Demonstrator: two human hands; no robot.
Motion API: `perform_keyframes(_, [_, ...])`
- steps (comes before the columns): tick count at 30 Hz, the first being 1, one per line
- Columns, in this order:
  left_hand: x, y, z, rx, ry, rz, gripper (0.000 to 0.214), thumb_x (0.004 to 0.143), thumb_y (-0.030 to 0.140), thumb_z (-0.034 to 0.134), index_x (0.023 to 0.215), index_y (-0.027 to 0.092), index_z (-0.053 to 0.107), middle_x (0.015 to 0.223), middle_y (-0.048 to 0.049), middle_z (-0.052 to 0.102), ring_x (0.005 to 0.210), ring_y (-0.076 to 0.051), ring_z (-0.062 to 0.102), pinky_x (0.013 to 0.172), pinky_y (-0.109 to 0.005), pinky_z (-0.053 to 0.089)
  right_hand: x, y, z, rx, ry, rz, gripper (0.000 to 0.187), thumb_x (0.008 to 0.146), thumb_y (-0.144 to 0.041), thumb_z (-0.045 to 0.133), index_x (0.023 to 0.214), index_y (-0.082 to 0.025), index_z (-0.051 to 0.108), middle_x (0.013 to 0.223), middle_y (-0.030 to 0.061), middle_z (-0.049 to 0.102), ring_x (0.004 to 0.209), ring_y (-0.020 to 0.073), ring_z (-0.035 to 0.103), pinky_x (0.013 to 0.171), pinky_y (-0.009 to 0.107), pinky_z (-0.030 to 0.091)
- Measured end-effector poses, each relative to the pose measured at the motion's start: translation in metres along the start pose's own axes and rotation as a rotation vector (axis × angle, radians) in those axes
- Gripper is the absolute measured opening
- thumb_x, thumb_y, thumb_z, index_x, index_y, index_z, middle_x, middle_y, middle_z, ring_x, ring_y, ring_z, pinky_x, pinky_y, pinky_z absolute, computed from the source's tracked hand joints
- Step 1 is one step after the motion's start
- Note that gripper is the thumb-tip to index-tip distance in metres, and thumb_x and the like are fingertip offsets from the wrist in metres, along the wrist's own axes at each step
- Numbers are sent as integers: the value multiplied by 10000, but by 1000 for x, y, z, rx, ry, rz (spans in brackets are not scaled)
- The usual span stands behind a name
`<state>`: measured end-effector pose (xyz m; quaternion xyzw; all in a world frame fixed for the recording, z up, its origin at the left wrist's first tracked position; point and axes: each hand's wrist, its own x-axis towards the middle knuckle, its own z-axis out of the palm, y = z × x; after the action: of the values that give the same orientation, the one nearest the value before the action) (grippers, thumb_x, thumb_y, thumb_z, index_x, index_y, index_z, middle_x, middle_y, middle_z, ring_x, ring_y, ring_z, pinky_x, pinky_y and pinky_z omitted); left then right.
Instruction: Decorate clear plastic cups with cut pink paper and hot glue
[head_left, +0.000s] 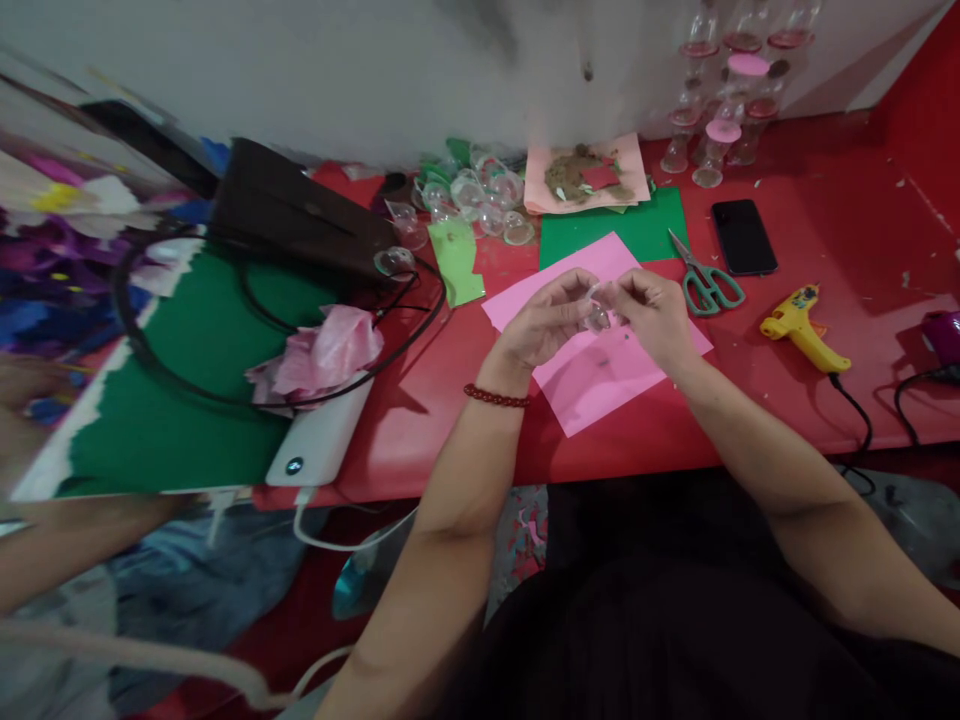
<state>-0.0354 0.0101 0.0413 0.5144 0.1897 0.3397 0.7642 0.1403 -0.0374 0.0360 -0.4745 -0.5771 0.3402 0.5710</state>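
Note:
My left hand [541, 320] and my right hand [651, 310] meet above a pink paper sheet [600, 375] on the red table [825, 260]. Both hands have their fingers closed in a pinch on a small clear plastic dome [598, 315] held between them. A red bead bracelet [496, 398] circles my left wrist. Several more clear plastic domes [472, 195] lie heaped at the back of the table.
Green-handled scissors [705, 280], a black phone [742, 237] and a yellow glue gun [802, 328] lie to the right. A green sheet [626, 228], a green board [195, 400], crumpled pink tissue [330, 350], a white power bank [319, 445] and a dark bag [292, 215] lie left. Another person's arm [67, 545] rests at the lower left.

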Motion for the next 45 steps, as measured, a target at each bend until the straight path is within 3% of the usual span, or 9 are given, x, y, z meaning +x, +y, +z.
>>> perform_keyframes(7, [0, -2, 1, -1, -5, -12, 447, 740, 414, 943, 1015, 199, 664, 972, -12, 714, 841, -146, 736, 821, -292, 608, 5, 5, 0, 97, 13, 128, 444, 1008, -389, 714, 639, -221, 536, 549, -51, 541, 484, 81, 465, 507, 249, 375])
perform_keyframes(12, [1, -3, 1, -9, -29, -6, 410, 815, 442, 888, 1089, 205, 693, 955, -26, 742, 839, -174, 754, 810, -318, 621, 7, 3, 0, 124, -44, 258, 528, 1030, -448, 702, 609, -223, 476, 494, -46, 530, 432, 74, 481, 466, 229, 390])
perform_keyframes(16, [1, 0, 0, -29, -18, 51, 423, 757, 399, 941, 1062, 213, 715, 1007, -22, 757, 872, -160, 753, 815, -292, 618, 10, 2, -2, 146, -55, 301, 464, 1088, -399, 621, 680, -220, 494, 552, -35, 576, 452, 68, 524, 437, 206, 359])
perform_keyframes(21, [0, 2, -3, -12, -7, 78, 471, 719, 386, 972, 1062, 221, 694, 1060, -18, 737, 900, -159, 759, 843, -288, 620, 8, 1, -3, 126, -14, 144, 379, 1096, -413, 598, 775, -233, 507, 629, -52, 560, 495, 63, 469, 485, 217, 371])
perform_keyframes(26, [0, -1, -4, 34, 18, 56, 508, 707, 376, 981, 1076, 224, 666, 1065, -1, 681, 869, -140, 747, 837, -288, 623, 6, -2, -5, -6, -3, -37, 343, 957, -407, 786, 774, -225, 559, 708, -35, 573, 673, 109, 536, 629, 262, 437])
perform_keyframes(33, [0, -4, -2, 94, -53, 31, 495, 737, 382, 966, 1085, 228, 649, 1078, -19, 697, 920, -164, 760, 838, -302, 621, 10, 2, -7, 61, -50, 100, 269, 963, -170, 666, 711, -215, 582, 624, -46, 562, 571, 96, 487, 590, 260, 419])
perform_keyframes(38, [-1, -2, -3, 102, -79, 70, 548, 706, 388, 987, 1103, 228, 644, 1167, -48, 717, 1016, -205, 763, 900, -335, 626, 10, 0, -5, 63, -16, 193, 396, 1052, -283, 620, 684, -231, 486, 573, -56, 488, 521, 91, 448, 547, 253, 393])
perform_keyframes(42, [0, -3, -3, 77, -29, 95, 524, 725, 423, 975, 1092, 238, 650, 1142, -28, 699, 997, -194, 764, 900, -329, 631, 6, -8, -3, -3, -5, 98, 410, 1047, -456, 658, 732, -241, 506, 642, -38, 521, 611, 113, 496, 587, 260, 419])
perform_keyframes(45, [1, -4, -2, 84, 3, 95, 535, 710, 433, 984, 1089, 243, 657, 1130, -20, 685, 992, -195, 767, 907, -335, 637, 3, -9, -3, -29, 35, 50, 396, 993, -404, 738, 726, -243, 494, 669, -34, 529, 660, 125, 516, 616, 271, 426])
